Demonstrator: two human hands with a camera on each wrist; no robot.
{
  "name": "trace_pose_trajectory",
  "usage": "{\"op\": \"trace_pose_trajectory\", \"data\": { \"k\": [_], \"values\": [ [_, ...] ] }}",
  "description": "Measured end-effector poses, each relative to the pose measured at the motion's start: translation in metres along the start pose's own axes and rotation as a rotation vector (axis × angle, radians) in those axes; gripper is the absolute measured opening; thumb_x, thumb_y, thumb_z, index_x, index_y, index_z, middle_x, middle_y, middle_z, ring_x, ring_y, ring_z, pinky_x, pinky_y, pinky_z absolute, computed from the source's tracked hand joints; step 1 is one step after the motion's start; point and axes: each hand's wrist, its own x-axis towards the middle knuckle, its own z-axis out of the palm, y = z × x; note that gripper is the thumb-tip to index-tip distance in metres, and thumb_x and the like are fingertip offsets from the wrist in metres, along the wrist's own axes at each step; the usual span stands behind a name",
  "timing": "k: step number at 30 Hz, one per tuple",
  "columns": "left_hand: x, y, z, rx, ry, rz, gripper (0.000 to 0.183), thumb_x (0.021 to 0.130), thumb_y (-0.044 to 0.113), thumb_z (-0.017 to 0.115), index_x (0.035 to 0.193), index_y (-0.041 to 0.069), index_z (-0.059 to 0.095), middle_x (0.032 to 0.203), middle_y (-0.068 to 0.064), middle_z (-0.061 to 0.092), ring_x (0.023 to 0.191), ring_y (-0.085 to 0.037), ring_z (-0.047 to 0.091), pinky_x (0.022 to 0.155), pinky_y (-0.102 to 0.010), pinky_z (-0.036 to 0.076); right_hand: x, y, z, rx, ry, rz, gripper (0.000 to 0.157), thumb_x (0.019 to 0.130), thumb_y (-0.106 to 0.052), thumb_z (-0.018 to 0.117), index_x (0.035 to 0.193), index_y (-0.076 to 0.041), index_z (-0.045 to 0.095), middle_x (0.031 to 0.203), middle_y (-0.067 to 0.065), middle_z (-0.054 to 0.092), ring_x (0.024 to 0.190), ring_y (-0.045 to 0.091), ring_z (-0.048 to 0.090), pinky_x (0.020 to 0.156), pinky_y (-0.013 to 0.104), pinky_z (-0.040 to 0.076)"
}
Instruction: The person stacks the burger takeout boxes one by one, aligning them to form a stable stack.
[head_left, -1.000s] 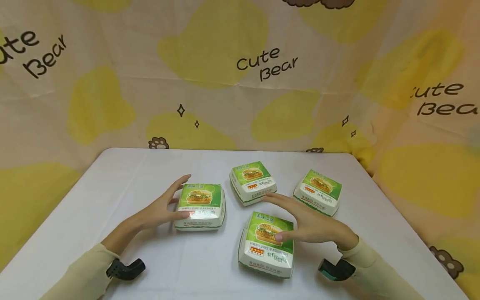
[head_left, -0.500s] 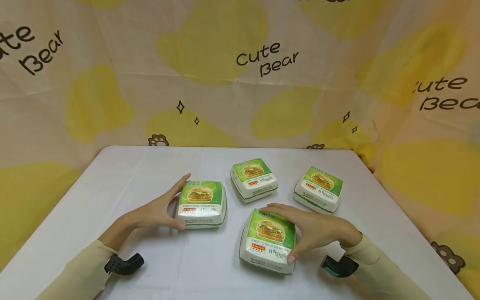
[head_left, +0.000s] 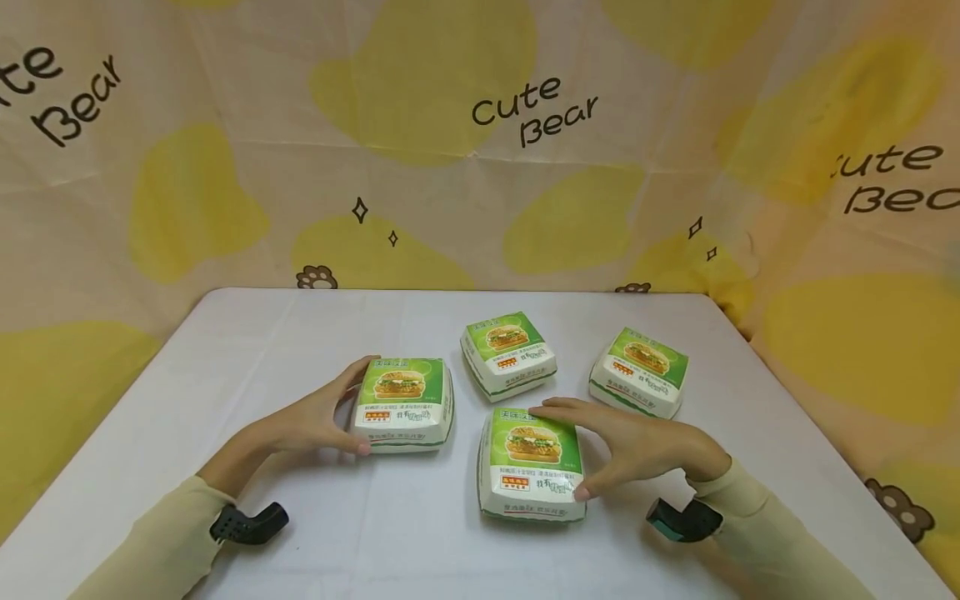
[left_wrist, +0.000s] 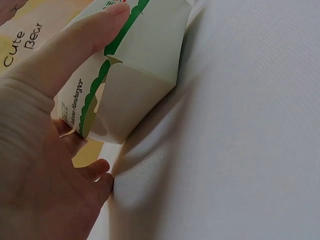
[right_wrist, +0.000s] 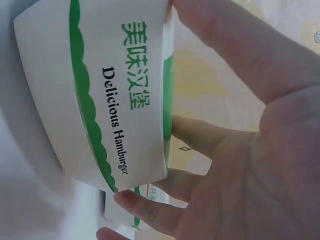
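Observation:
Two green-and-white burger boxes sit under my hands on the table. My left hand [head_left: 311, 421] grips the left burger box [head_left: 401, 406] from its left side, thumb on the near face and fingers round the far edge. In the left wrist view, that thumb [left_wrist: 85, 42] lies across the white box wall [left_wrist: 145, 92]. The front burger box [head_left: 531, 467] is held by my right hand [head_left: 637, 446], thumb at its near right corner and fingers at its far edge. Its side wall, printed "Delicious Hamburger" [right_wrist: 112, 115], faces my palm in the right wrist view.
Behind the front box, a third burger box [head_left: 508, 357] sits turned at an angle. Another burger box [head_left: 640, 371] stands to its right, beyond my right hand. The white tabletop [head_left: 225, 367] ends at a yellow patterned cloth backdrop [head_left: 420, 108].
My right fingers have moved onto the front box, and the box has turned straighter and shifted slightly away. My left thumb has come down against the left box's near side.

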Motion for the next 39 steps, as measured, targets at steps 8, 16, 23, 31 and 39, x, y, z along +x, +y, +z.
{"op": "trace_pose_trajectory", "data": {
  "k": [8,16,23,31,39],
  "values": [
    [-0.001,0.0,0.0,-0.013,0.0,0.018,0.128,0.071,0.026,0.091,0.162,0.013,0.002,0.169,-0.023,0.01,0.154,-0.051,0.012,0.117,-0.075,0.005,0.004,-0.002,0.003,-0.007,-0.025,0.025,0.108,0.076,-0.049,0.086,0.161,-0.026,0.025,0.167,0.011,0.025,0.153,0.033,0.027,0.117,0.067,0.029],
    [0.0,0.0,0.001,-0.007,-0.005,0.015,0.127,0.072,0.027,0.09,0.162,0.015,0.002,0.17,-0.022,0.007,0.154,-0.052,0.007,0.117,-0.076,0.006,0.005,0.001,0.004,0.009,-0.003,-0.008,0.102,0.077,-0.045,0.086,0.16,-0.028,0.029,0.163,0.003,0.031,0.149,0.031,0.032,0.117,0.065,0.031],
    [-0.001,0.001,0.0,-0.018,-0.001,0.0,0.127,0.073,0.028,0.09,0.162,0.012,0.001,0.17,-0.022,0.007,0.154,-0.052,0.008,0.119,-0.073,0.008,0.006,0.004,0.003,0.043,0.01,-0.009,0.098,0.078,-0.042,0.085,0.159,-0.028,0.032,0.163,0.005,0.033,0.151,0.034,0.03,0.117,0.069,0.027],
    [-0.002,0.0,-0.009,-0.041,0.061,0.055,0.12,0.071,0.021,0.091,0.159,0.016,0.009,0.167,-0.022,0.014,0.152,-0.054,0.013,0.119,-0.072,0.015,0.006,0.008,0.003,0.057,0.016,-0.018,0.096,0.078,-0.04,0.085,0.158,-0.026,0.033,0.163,0.006,0.033,0.152,0.037,0.028,0.117,0.071,0.025],
    [-0.002,-0.006,-0.012,0.004,0.062,-0.012,0.126,0.072,0.025,0.089,0.163,0.021,0.002,0.17,-0.02,0.01,0.154,-0.051,0.009,0.115,-0.079,0.004,0.005,0.009,0.001,0.062,0.033,-0.033,0.096,0.078,-0.038,0.085,0.158,-0.028,0.033,0.163,0.007,0.032,0.152,0.038,0.027,0.116,0.072,0.025]
  ]
}}
